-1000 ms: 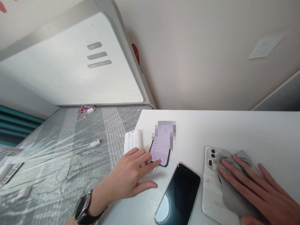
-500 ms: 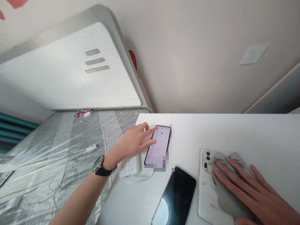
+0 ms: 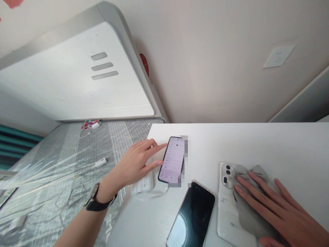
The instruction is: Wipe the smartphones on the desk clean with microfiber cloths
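My left hand, with a dark-banded watch on its wrist, is open beside a phone with a lit screen. Its index finger and thumb reach the phone's left edge. Under that hand, partly hidden, lies a white power bank with a white cable. My right hand lies with fingers spread on a grey cloth. The cloth covers part of a white phone lying back side up, cameras at the top. Between the hands rests a phone with a dark screen.
All the phones lie on a white table against the wall. At left is a bed under clear plastic, with a white charger and cables on it. A white headboard stands behind. A wall socket is at upper right.
My left hand has drawn back to the left, from over the lit screen to the phone's edge. My right hand stays on the cloth. The view has shifted slightly.
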`<action>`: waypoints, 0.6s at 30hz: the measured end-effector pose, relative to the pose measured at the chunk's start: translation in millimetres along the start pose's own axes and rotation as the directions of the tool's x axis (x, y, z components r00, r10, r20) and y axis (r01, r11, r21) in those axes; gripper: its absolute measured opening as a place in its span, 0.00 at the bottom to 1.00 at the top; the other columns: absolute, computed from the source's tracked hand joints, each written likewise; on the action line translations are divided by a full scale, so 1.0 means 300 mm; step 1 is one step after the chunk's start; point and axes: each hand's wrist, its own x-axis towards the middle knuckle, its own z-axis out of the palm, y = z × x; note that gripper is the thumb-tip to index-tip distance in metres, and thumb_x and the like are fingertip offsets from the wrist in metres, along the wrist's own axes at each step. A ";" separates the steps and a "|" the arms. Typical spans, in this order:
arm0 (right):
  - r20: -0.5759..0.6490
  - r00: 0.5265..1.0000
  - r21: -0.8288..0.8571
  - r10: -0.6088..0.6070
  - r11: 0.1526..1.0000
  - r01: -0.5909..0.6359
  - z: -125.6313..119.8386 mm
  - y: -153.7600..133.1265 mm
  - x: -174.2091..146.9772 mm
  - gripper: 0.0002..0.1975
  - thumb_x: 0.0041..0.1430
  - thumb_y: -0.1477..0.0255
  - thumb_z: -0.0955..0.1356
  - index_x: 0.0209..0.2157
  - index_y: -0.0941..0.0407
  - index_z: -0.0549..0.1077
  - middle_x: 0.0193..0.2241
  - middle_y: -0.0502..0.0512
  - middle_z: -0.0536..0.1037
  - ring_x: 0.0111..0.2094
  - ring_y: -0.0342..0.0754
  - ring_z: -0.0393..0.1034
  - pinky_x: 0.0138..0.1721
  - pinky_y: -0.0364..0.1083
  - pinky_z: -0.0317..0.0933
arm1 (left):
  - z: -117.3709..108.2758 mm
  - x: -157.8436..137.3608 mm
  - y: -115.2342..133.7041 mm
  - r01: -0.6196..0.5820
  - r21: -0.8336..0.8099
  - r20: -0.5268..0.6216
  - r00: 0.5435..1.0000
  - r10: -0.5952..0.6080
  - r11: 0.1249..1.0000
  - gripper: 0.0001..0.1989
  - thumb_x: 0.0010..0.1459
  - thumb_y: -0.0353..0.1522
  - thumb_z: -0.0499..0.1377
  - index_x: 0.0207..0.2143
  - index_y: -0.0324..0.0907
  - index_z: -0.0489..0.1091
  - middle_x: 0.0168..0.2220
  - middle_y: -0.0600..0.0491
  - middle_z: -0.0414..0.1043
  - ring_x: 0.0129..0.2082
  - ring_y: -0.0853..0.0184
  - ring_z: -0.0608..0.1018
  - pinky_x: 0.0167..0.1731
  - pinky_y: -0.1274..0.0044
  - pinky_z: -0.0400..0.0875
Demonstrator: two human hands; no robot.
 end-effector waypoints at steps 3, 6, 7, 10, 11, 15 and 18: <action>0.002 1.000 -0.015 0.003 1.000 -0.003 0.003 0.001 0.001 0.44 0.63 0.46 0.62 0.73 0.53 0.52 0.70 0.54 0.61 0.71 0.65 0.51 0.73 0.63 0.23 | 0.000 -0.038 0.036 -0.085 -0.062 0.016 0.996 0.086 0.994 0.30 0.72 0.52 0.43 0.62 0.46 0.69 0.41 0.49 0.72 0.39 0.61 0.74 0.40 0.70 0.68; 0.000 1.000 -0.024 -0.007 1.000 0.007 0.003 0.002 0.002 0.44 0.63 0.46 0.62 0.73 0.53 0.52 0.70 0.54 0.61 0.71 0.65 0.52 0.73 0.63 0.22 | 0.011 -0.071 0.064 -0.157 -0.104 0.039 0.986 0.161 0.982 0.27 0.71 0.51 0.47 0.58 0.46 0.73 0.39 0.49 0.73 0.37 0.62 0.74 0.38 0.71 0.67; 0.000 1.000 -0.028 -0.010 1.000 0.010 0.002 0.001 0.002 0.45 0.62 0.46 0.63 0.73 0.53 0.52 0.70 0.54 0.61 0.71 0.65 0.52 0.73 0.62 0.21 | 0.015 -0.080 0.075 -0.171 -0.110 0.042 0.983 0.176 0.979 0.26 0.71 0.51 0.48 0.57 0.46 0.73 0.39 0.49 0.73 0.37 0.62 0.74 0.38 0.71 0.67; -0.009 1.000 -0.033 -0.013 0.999 0.013 -0.004 -0.006 0.006 0.45 0.62 0.46 0.63 0.73 0.54 0.52 0.70 0.54 0.61 0.71 0.65 0.51 0.73 0.62 0.22 | 0.031 -0.099 0.144 -0.203 -0.146 0.029 0.977 0.209 0.968 0.26 0.71 0.51 0.49 0.55 0.45 0.73 0.38 0.49 0.73 0.37 0.62 0.74 0.37 0.71 0.68; -0.015 1.000 -0.032 -0.006 0.999 0.005 -0.006 -0.010 0.010 0.46 0.61 0.46 0.64 0.73 0.54 0.51 0.70 0.55 0.61 0.71 0.65 0.51 0.73 0.62 0.23 | 0.040 -0.103 0.182 -0.220 -0.170 0.020 0.974 0.227 0.960 0.26 0.71 0.51 0.48 0.56 0.45 0.73 0.38 0.49 0.73 0.36 0.63 0.74 0.37 0.70 0.69; -0.069 0.997 -0.029 0.025 0.999 -0.028 -0.008 -0.034 0.036 0.46 0.61 0.47 0.65 0.73 0.56 0.52 0.70 0.59 0.59 0.71 0.65 0.52 0.73 0.62 0.29 | 0.103 -0.104 0.365 -0.439 -0.193 0.042 0.890 0.455 0.877 0.18 0.73 0.42 0.52 0.58 0.48 0.71 0.47 0.52 0.77 0.41 0.67 0.76 0.43 0.72 0.73; -0.103 0.994 -0.038 0.026 0.999 -0.030 -0.002 -0.043 0.056 0.44 0.61 0.49 0.65 0.72 0.56 0.54 0.70 0.61 0.60 0.70 0.66 0.55 0.73 0.62 0.33 | 0.170 -0.098 0.447 -0.653 -0.028 0.016 0.757 0.654 0.757 0.18 0.73 0.41 0.50 0.56 0.48 0.74 0.64 0.58 0.68 0.59 0.68 0.71 0.55 0.75 0.72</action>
